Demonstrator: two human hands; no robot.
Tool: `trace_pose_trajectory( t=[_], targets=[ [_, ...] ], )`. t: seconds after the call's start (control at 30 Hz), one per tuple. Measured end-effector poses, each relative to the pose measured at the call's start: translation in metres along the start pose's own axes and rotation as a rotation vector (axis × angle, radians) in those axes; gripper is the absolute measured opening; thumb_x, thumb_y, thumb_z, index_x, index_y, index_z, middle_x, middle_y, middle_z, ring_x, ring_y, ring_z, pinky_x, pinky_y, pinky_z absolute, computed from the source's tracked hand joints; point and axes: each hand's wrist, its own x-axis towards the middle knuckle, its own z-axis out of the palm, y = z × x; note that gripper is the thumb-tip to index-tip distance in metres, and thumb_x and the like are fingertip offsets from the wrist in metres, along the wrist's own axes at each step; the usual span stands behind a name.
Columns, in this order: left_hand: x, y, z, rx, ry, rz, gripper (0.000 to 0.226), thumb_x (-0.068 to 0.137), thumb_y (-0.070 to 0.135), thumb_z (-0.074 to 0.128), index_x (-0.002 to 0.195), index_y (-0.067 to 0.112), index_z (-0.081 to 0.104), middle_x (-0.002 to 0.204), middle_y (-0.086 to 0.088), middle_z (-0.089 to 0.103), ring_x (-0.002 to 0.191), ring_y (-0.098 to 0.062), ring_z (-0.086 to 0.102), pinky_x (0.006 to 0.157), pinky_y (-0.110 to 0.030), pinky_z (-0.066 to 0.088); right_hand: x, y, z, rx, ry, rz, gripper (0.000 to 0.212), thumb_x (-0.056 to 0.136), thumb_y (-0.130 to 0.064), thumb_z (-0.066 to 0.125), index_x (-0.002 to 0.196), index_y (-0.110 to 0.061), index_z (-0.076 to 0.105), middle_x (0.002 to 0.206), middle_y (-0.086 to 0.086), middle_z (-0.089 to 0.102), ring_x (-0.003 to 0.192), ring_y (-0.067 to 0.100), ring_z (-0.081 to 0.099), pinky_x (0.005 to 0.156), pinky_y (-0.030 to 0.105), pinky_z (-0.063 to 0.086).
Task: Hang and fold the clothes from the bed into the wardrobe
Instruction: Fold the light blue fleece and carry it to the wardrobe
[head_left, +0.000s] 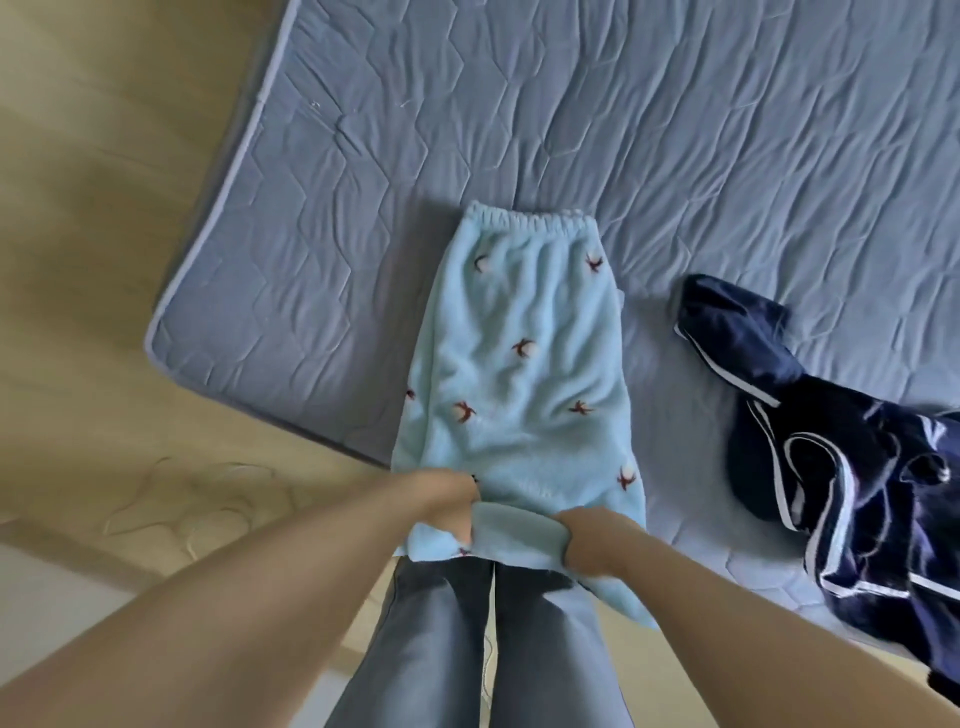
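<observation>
A: Where are we? The pale blue fleece trousers (524, 364) lie flat along the mattress (363, 208); the waistband (530, 223) is at the far end; the leg ends spill over the near edge.

B: And we hold those leg ends; our left hand (449, 493) has its fingers curled into the fleece; our right hand (597, 535), just beside it, is clamped on a turned-up cuff.

A: What might go wrong? We judge the fleece thick and slack; if we lift one side ahead of the other, the fold lands askew; the two legs may slide apart.

B: The navy satin garment (831, 467) lies near on the right; a wide swing could snag it; and if we loosen our grip, the overhang could drag the trousers toward the floor (104, 260).
</observation>
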Motion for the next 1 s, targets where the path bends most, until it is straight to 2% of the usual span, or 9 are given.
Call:
trace_pose_trajectory(
  t=[0.2,0.3,0.4,0.5,0.6,0.67,0.77,0.87,1.0],
  targets=[
    [-0.028,0.007,-0.026,0.031,0.003,-0.002,0.035,0.084,0.028,0.063,0.112,0.008,0.06,0.087,-0.002,0.055,0.081,-0.021,0.052,0.075,-0.031,0.044,-0.017,-0.003,-0.018,0.039,0.065,0.007,0.036,0.081,-0.006,0.046,0.109,-0.028,0.051,0.112,0.0,0.056,0.106,0.023,0.054,0.078,0.034,0.042],
    [-0.042,0.011,-0.061,0.089,0.049,-0.002,0.033,0.085,0.028,0.06,0.111,0.007,0.057,0.1,-0.01,0.059,0.083,-0.022,0.05,0.083,-0.035,0.045,-0.027,-0.007,-0.054,-0.022,0.148,0.073,0.042,0.085,-0.009,0.042,0.123,-0.027,0.046,0.109,-0.003,0.052,0.099,0.02,0.048,0.075,0.032,0.034],
    [-0.059,0.018,-0.106,0.23,0.152,0.003,0.036,0.086,0.031,0.06,0.112,0.005,0.057,0.1,-0.007,0.057,0.087,-0.026,0.054,0.078,-0.034,0.044,-0.041,-0.013,-0.097,-0.018,0.298,0.129,0.037,0.083,-0.008,0.042,0.114,-0.026,0.05,0.098,-0.003,0.054,0.091,0.021,0.05,0.068,0.031,0.036],
    [-0.074,0.023,-0.152,0.346,0.29,0.0,0.02,0.087,0.027,0.058,0.099,0.011,0.058,0.102,-0.01,0.061,0.087,-0.027,0.058,0.073,-0.031,0.044,-0.056,-0.019,-0.138,-0.008,0.443,0.163,0.022,0.081,-0.007,0.043,0.096,-0.023,0.048,0.099,0.0,0.055,0.089,0.023,0.052,0.074,0.032,0.035],
    [-0.079,0.026,-0.188,0.396,0.54,-0.029,0.011,0.088,0.022,0.053,0.095,0.015,0.058,0.104,-0.011,0.061,0.076,-0.023,0.054,0.059,-0.027,0.035,-0.061,-0.02,-0.172,0.047,0.649,0.185,0.021,0.086,-0.007,0.041,0.099,-0.021,0.048,0.109,0.004,0.059,0.101,0.027,0.052,0.087,0.035,0.033],
    [-0.074,0.023,-0.205,0.329,0.756,-0.056,0.023,0.086,0.018,0.054,0.108,0.023,0.058,0.118,-0.007,0.058,0.101,-0.027,0.054,0.07,-0.03,0.037,-0.057,-0.018,-0.189,0.041,0.868,0.184,0.031,0.088,-0.006,0.041,0.115,-0.02,0.047,0.119,0.007,0.057,0.113,0.03,0.047,0.095,0.04,0.031],
    [-0.056,0.016,-0.209,0.231,1.034,-0.106,0.064,0.087,0.004,0.046,0.14,0.035,0.029,0.153,-0.002,0.024,0.143,-0.029,0.008,0.11,-0.048,0.016,-0.041,-0.013,-0.202,-0.092,1.075,0.211,0.057,0.09,-0.009,0.044,0.14,-0.026,0.024,0.146,0.007,0.033,0.134,0.032,0.028,0.108,0.047,0.02],
    [-0.032,0.012,-0.187,0.279,1.022,-0.098,0.073,0.093,0.013,0.043,0.147,0.034,0.0,0.158,0.001,-0.005,0.142,-0.03,-0.015,0.112,-0.054,-0.003,-0.023,-0.011,-0.195,-0.088,0.994,0.208,0.063,0.097,-0.028,0.04,0.147,-0.035,0.003,0.158,-0.001,-0.002,0.144,0.031,0.0,0.112,0.055,0.006],
    [0.009,-0.001,-0.161,0.255,0.909,-0.059,0.063,0.096,0.052,0.028,0.146,0.038,-0.006,0.155,0.003,-0.019,0.141,-0.029,-0.022,0.111,-0.055,-0.007,0.014,-0.002,-0.177,0.011,0.855,0.23,0.061,0.097,-0.046,0.032,0.146,-0.04,-0.003,0.157,-0.005,-0.012,0.144,0.03,-0.008,0.109,0.062,0.006]
  ],
)
